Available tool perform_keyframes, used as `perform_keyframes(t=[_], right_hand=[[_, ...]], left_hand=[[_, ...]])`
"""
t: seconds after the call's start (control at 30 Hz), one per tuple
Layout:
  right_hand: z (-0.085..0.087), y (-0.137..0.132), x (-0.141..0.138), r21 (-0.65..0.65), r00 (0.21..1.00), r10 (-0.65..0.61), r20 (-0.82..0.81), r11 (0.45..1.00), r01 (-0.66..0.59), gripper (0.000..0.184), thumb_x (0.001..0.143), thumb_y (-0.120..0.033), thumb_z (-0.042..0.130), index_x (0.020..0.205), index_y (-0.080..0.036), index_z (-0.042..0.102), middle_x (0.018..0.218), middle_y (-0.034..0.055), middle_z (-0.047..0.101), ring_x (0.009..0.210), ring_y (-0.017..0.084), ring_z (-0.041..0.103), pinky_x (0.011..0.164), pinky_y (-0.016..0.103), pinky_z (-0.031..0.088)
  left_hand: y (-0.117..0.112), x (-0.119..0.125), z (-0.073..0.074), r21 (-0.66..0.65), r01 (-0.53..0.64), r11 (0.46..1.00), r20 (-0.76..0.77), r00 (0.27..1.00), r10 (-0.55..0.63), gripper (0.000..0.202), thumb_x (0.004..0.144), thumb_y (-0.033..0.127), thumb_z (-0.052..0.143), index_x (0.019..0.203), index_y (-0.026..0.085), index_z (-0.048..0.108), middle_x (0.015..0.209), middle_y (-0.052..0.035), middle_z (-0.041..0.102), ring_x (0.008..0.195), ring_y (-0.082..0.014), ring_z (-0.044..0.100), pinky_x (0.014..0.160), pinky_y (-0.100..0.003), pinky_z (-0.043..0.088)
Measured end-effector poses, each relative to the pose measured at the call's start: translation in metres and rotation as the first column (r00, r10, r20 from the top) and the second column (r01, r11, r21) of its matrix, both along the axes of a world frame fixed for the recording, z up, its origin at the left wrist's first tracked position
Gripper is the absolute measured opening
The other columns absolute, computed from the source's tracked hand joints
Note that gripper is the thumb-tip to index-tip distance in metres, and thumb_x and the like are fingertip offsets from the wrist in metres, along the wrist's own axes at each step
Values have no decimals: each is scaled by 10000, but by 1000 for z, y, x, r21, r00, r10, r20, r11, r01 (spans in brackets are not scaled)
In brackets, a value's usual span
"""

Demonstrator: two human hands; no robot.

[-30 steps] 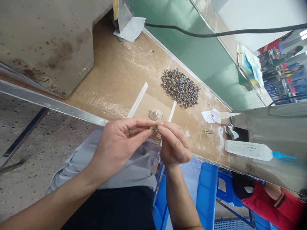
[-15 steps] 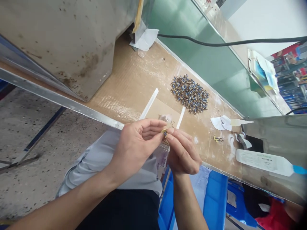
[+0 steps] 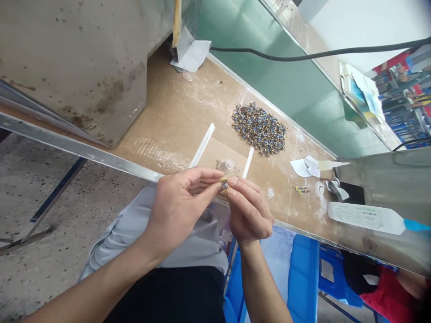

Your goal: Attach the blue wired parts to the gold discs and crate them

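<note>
Small yellow-and-blue piece [image 3: 225, 184] held between two hands at the near edge of the counter [image 3: 175, 116]. The left hand [image 3: 182, 197] meets it from the left, the right hand [image 3: 252, 211] from the right; each grip is clamped on it, thumb against finger, so neither hand is the nearer. The fingertips cover much of the piece, and the direction of its long axis cannot be told. Just beyond the grips, on the far side, sits a clear cup [image 3: 229, 166] between two white strips [image 3: 204, 144]. The pile of small parts [image 3: 259, 129] lies farther off, to the far right; a few loose pieces [image 3: 302, 189] lie right of the right hand.
</note>
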State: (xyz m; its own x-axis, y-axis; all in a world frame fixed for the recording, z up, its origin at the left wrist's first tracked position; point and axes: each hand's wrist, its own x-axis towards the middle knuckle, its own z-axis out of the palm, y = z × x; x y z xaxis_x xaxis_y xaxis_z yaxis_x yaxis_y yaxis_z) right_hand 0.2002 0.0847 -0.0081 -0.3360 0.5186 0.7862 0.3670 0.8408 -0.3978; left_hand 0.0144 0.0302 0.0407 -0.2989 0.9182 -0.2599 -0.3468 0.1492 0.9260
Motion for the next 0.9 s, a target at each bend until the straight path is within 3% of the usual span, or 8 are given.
perform_keyframes(t=[0.1,0.2,0.27,0.33,0.4,0.43,0.7,0.9], right_hand=[[3,-4,-1,-94,998,-5,-62,996,-1,608,1086,-71,837,1592,-406,792,1397,82,908,1180,322,921,950,547,836],[11,-12,-3,-319,985,2,-172,946,-57,587,1106,-80,801,1589,-415,794,1448,83,881,1159,291,907,924,498,819],[21,-17,-5,-513,970,-54,-236,855,-77,458,1157,-128,749,1505,-411,841,1381,67,885,1057,246,899,899,441,792],[31,-20,-6,-676,961,-103,-256,729,-102,312,1177,-194,760,1390,-382,889,1257,46,891,989,213,879,891,387,759],[38,-20,-7,-759,961,-93,-259,635,-143,203,1147,-254,835,1302,-358,914,1168,34,890,996,211,863,892,359,738],[41,-19,-7,-773,963,-72,-261,613,-163,169,1126,-277,872,1269,-352,923,1148,33,891,1023,220,859,897,356,732],[49,-16,-4,-764,967,-33,-252,621,-178,61,1103,-299,925,1130,-343,958,1054,11,909,957,203,834,871,346,686],[53,-17,-5,-766,968,-41,-248,621,-170,51,1104,-299,924,1123,-329,960,1025,7,915,902,194,843,840,343,694]], left_hand=[[-3,-1,0,52,6,999,-156,988,2,67,1018,335,989,1082,325,1001,1058,-6,973,951,-240,936,960,-324,761],[-5,-4,2,91,1,996,-271,962,24,100,1033,298,966,1088,370,1007,1038,22,963,899,-220,906,952,-330,749],[-7,-6,3,98,3,995,-336,941,30,136,1043,267,949,1100,376,1007,1063,24,958,908,-219,893,956,-337,740],[-9,-9,5,114,20,993,-389,921,25,157,1055,249,936,1118,377,1002,1109,23,955,967,-223,888,987,-337,724],[-11,-10,7,133,46,990,-428,904,16,170,1070,237,920,1120,381,995,1129,34,947,1011,-211,877,1013,-319,702],[-12,-11,9,137,61,989,-443,896,6,181,1079,229,909,1121,385,990,1133,43,943,1022,-199,871,1018,-304,692],[-20,-12,16,21,71,997,-481,875,-53,208,1056,275,949,1211,413,950,1126,85,946,967,-162,893,984,-266,704],[-17,-15,25,20,87,996,-513,856,-64,318,1030,259,957,1317,391,924,1088,50,942,956,-184,905,916,-252,714]])
